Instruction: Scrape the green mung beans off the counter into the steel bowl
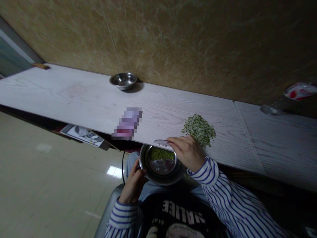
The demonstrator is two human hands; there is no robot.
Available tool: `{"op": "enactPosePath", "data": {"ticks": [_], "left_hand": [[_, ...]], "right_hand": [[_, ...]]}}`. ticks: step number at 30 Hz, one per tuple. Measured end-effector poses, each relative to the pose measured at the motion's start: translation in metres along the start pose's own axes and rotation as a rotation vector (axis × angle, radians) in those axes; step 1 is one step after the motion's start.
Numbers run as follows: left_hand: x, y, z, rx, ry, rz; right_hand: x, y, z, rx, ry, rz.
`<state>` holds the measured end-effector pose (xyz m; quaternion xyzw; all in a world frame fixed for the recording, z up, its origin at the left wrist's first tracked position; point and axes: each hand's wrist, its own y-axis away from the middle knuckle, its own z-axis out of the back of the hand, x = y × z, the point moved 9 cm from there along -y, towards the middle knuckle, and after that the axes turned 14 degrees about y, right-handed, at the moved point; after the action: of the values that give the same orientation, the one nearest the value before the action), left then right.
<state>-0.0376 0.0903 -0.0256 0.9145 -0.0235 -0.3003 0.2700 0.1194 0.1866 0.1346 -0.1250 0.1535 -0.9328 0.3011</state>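
Note:
My left hand [133,185] grips the rim of a steel bowl [162,177] held below the table's front edge; green beans [162,154] lie in the bowl's far side. My right hand [187,152] is closed on a small flat lid-like piece [160,142] at the table edge, just above the bowl. A heap of green beans [199,129] lies on the white table [81,99] right behind my right hand.
A second steel bowl [123,80] stands at the back by the wall. A blurred flat object [127,123] lies near the front edge. A plastic bottle [289,97] lies at the far right. Papers [84,135] sit under the table.

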Motion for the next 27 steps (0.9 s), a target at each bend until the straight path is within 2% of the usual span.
{"op": "enactPosePath", "data": {"ticks": [4, 7, 13, 17, 27], "left_hand": [[-0.001, 0.001, 0.0, 0.014, -0.036, -0.006], [0.004, 0.003, 0.0, 0.013, -0.081, 0.011], [0.035, 0.014, 0.012, -0.008, -0.209, 0.135], [0.045, 0.016, 0.017, -0.007, -0.204, 0.127], [0.068, 0.021, -0.006, 0.003, -0.254, 0.221]], "right_hand": [[0.011, 0.007, 0.002, 0.035, -0.047, 0.07], [0.007, 0.014, 0.007, 0.013, -0.065, 0.056], [-0.028, 0.03, 0.033, -0.114, -0.084, -0.087], [-0.056, 0.05, 0.052, -0.202, -0.068, -0.209], [-0.104, 0.101, 0.07, -0.27, -0.068, -0.43]]}}
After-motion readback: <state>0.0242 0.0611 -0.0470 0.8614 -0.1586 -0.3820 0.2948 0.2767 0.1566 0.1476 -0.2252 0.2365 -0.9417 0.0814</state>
